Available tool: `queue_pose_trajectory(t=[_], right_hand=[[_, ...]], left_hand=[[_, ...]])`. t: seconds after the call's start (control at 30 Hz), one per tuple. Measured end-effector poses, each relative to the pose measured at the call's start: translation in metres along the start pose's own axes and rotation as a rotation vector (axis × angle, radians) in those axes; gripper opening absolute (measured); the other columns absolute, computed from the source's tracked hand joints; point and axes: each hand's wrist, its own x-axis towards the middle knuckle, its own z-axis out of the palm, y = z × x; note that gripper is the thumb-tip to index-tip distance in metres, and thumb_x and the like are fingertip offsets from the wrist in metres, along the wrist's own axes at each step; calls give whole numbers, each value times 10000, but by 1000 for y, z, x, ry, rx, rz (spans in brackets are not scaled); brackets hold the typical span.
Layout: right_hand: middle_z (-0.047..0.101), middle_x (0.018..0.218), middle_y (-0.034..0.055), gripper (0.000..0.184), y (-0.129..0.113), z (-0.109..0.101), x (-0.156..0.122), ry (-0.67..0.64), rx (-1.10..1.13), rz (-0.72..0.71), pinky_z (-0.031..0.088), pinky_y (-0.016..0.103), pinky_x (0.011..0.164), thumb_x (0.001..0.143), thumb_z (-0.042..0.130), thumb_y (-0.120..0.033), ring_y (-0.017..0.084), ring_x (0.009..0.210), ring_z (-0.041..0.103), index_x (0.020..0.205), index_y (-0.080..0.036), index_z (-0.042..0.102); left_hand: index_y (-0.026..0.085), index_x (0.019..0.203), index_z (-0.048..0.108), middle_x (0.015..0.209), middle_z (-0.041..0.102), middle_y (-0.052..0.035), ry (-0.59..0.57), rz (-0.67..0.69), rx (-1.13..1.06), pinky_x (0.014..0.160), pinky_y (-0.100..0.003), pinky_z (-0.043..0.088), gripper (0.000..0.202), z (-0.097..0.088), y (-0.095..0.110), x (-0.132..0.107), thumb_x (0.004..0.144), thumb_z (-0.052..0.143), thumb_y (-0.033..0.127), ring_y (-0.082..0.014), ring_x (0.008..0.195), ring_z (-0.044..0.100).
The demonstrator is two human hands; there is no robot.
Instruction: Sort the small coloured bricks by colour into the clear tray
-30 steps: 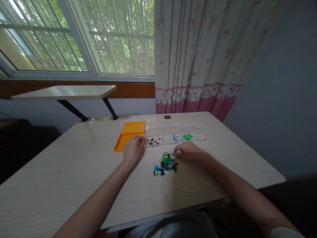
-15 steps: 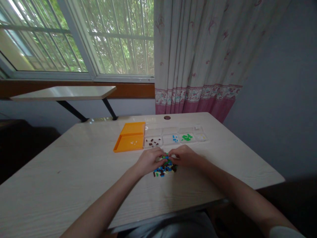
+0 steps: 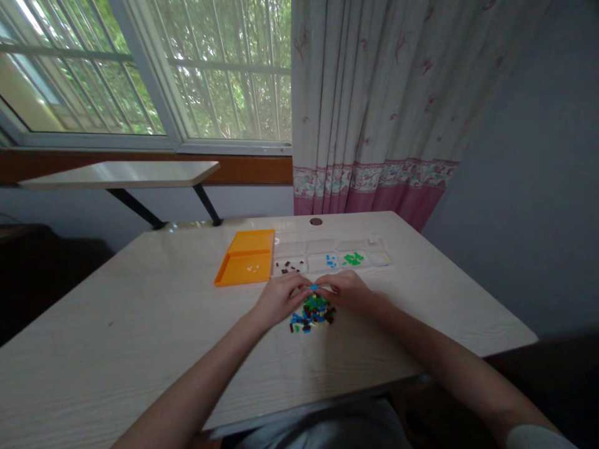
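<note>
Between the fingertips of my left hand and my right hand is a small blue building brick. Both hands are closed in a pinch, one at each side of the brick. Just below them a loose pile of small building bricks in blue, green, dark brown and pale yellow lies on the table. How the bricks in the fingers join, if they do, is too small to tell.
Behind my hands an orange tray holds a few white pieces. Clear trays beside it hold brown, blue, green and yellow bricks. A raised shelf stands at the table's back left, under the window. A curtain hangs behind the table.
My hands have risen slightly off the pile and moved a little away from me. A blue brick now shows between the fingertips, and more of the pile's top is visible.
</note>
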Motion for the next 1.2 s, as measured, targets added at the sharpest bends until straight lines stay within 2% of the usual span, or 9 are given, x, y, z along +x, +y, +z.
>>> queue_pose_trajectory(t=[0.1, 0.23, 0.37, 0.6, 0.73, 0.97, 1.2], right_hand=[[531, 455, -44, 223, 2, -5, 2, 112, -33, 9, 325, 165, 463, 813, 498, -342, 58, 392, 427, 819, -188, 660], [494, 430, -50, 208, 7, -16, 4, 288, -96, 66, 344, 167, 485, 801, 522, -336, 55, 386, 417, 795, -186, 667], [446, 408, -61, 195, 10, -24, 6, 337, -123, 76, 340, 168, 472, 793, 534, -317, 53, 372, 390, 800, -177, 670], [410, 404, -64, 216, 11, -28, 6, 357, -133, 75, 340, 168, 464, 798, 526, -311, 53, 373, 386, 804, -149, 667], [407, 408, -59, 250, 18, -28, 4, 311, -155, 143, 332, 172, 464, 806, 503, -345, 60, 382, 399, 815, -159, 671], [558, 510, -21, 277, 32, -13, 7, 79, -149, 413, 323, 185, 485, 806, 486, -374, 88, 454, 486, 920, -194, 663], [649, 636, -5, 303, 29, -5, 13, -86, -218, 453, 347, 197, 542, 825, 453, -359, 113, 555, 557, 1051, -245, 619]], left_hand=[[187, 980, 592, 849, 590, -38, -36, -20, 42, 687, -225, 440, 208, -1, -5, 0, 850, 458, 277, -130, 780, 555], [219, 982, 602, 920, 566, -34, -187, 8, 125, 723, -230, 442, 231, -2, -14, -2, 861, 405, 213, -135, 843, 549], [236, 1024, 591, 914, 554, -31, -243, 23, 196, 704, -213, 433, 260, -2, -16, -3, 855, 400, 188, -136, 848, 545], [239, 969, 596, 910, 545, -24, -267, 17, 296, 669, -211, 424, 231, -3, -14, -2, 851, 399, 208, -137, 815, 553], [215, 909, 586, 912, 543, -28, -290, -11, 316, 668, -217, 431, 199, -5, -13, -2, 851, 397, 245, -140, 806, 558], [202, 936, 573, 937, 558, -38, -282, -103, 343, 668, -238, 441, 209, -6, -14, -2, 841, 413, 298, -156, 814, 574], [207, 914, 600, 888, 571, -31, -284, -103, 344, 666, -241, 437, 225, -6, -15, -2, 845, 408, 303, -153, 794, 577]])
